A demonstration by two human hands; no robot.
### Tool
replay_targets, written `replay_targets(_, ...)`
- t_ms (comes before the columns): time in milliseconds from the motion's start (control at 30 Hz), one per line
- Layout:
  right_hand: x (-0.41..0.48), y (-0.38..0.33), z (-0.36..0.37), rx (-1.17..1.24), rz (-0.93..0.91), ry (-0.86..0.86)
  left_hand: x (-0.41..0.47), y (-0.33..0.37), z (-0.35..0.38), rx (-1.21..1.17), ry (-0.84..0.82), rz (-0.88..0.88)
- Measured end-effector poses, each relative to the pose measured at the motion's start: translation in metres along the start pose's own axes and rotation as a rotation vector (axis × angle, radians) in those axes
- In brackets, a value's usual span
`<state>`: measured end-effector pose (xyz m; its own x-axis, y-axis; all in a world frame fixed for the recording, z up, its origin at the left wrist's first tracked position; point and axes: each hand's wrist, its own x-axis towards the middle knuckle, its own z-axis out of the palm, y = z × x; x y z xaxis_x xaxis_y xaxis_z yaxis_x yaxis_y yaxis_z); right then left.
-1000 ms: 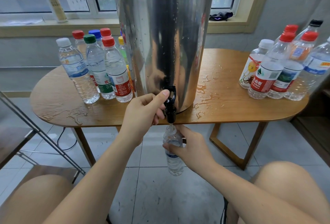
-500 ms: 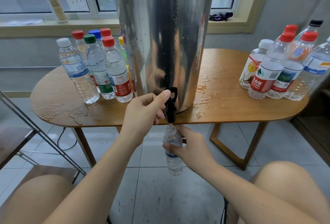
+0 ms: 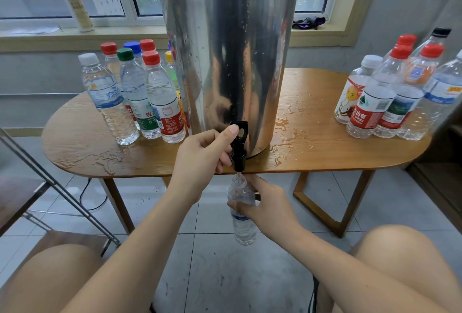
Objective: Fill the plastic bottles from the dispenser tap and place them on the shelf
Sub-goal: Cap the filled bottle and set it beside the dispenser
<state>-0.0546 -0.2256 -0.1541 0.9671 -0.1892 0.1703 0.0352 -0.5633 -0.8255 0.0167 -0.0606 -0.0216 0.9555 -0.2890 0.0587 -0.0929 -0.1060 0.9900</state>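
While a thin stream is running from the black plastic tap of the tall stainless-steel dispenser, the left hand is gripping that tap, with the thumb pressing on its lever. The right hand is clasping the small clear plastic bottle around its upper body. It is holding the bottle upright and uncapped directly beneath the spout, below the edge of the oval wooden table. The fill level cannot be told. One cluster of capped bottles is standing left of the dispenser, and another capped cluster is standing at the right end. Spilled water is lying on the tabletop.
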Motion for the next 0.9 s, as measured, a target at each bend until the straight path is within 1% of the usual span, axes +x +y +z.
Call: replay_targets(900, -0.0011, -0.0016, -0.0012, -0.016, 0.005, 0.0, 0.0003, 0.0008, -0.0007, -0.009, -0.012, -0.008)
